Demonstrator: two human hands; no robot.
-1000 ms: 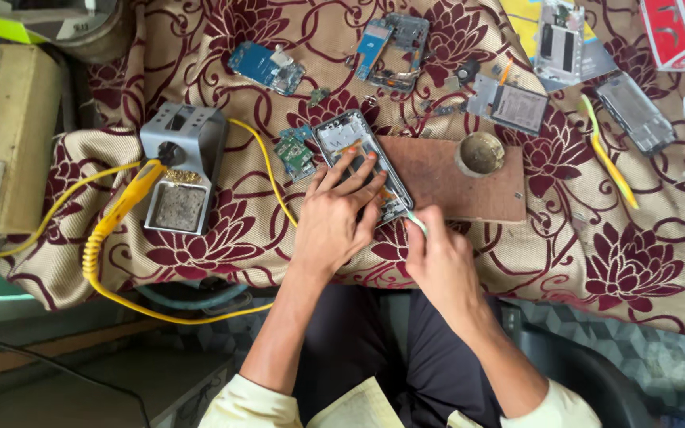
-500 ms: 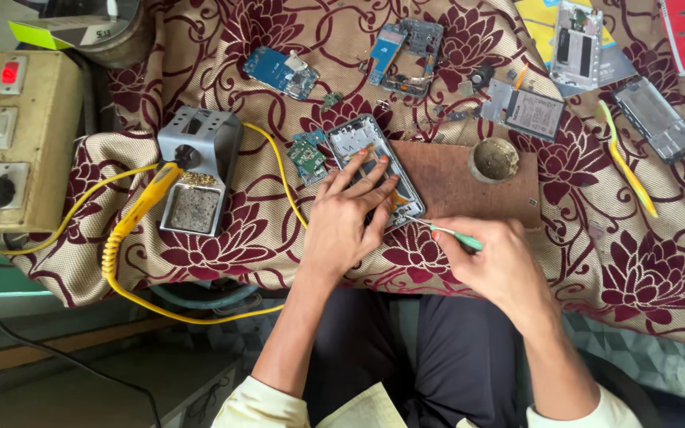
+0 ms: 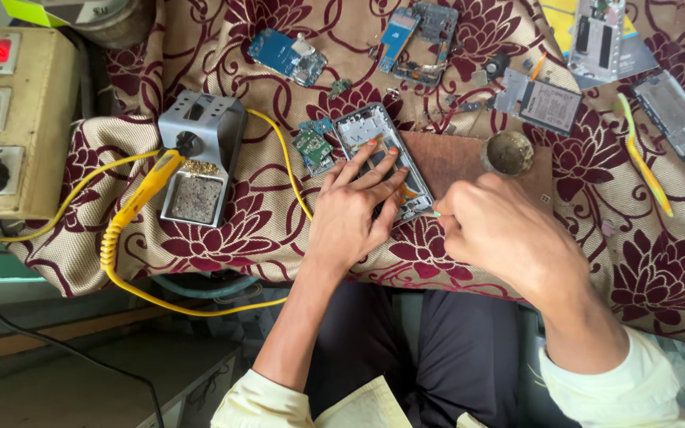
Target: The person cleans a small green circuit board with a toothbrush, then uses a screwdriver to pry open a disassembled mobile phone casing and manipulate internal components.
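The opened silver-framed phone body (image 3: 382, 158) lies at the bench's centre on a brown wooden board (image 3: 469, 158). My left hand (image 3: 354, 214) presses flat on it, fingers spread, gripping nothing. At 3 o'clock my right hand (image 3: 501, 238) pinches a thin green-tipped tool (image 3: 434, 212) touching the phone's lower edge. At 9 o'clock sit a small green circuit board (image 3: 313, 148) and a grey metal soldering-iron stand (image 3: 200, 154).
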